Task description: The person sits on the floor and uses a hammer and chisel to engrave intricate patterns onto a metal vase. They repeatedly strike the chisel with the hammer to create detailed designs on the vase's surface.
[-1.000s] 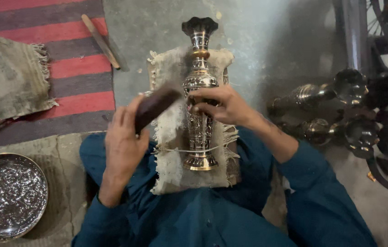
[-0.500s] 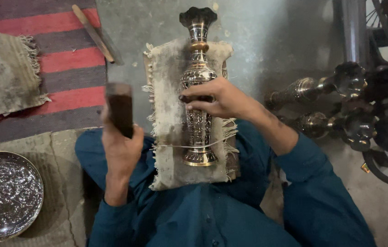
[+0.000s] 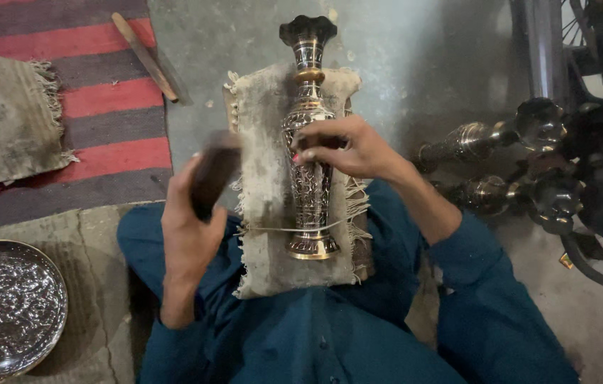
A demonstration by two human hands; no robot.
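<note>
While my left hand (image 3: pixel 191 227) has tipped the dark wooden block (image 3: pixel 212 181) back toward the vase from its upright pose half a second ago, its grip stays wrapped tight around the blurred block, so another stroke looks under way. Just beside it, the engraved metal vase (image 3: pixel 310 153) lies lengthwise on the burlap pad (image 3: pixel 262 213) across my lap, my right hand (image 3: pixel 347 148) pinching its belly. Farther off, a hammered silver dish (image 3: pixel 6 306), striped rug (image 3: pixel 102 107) and more vases (image 3: pixel 500 163).
</note>
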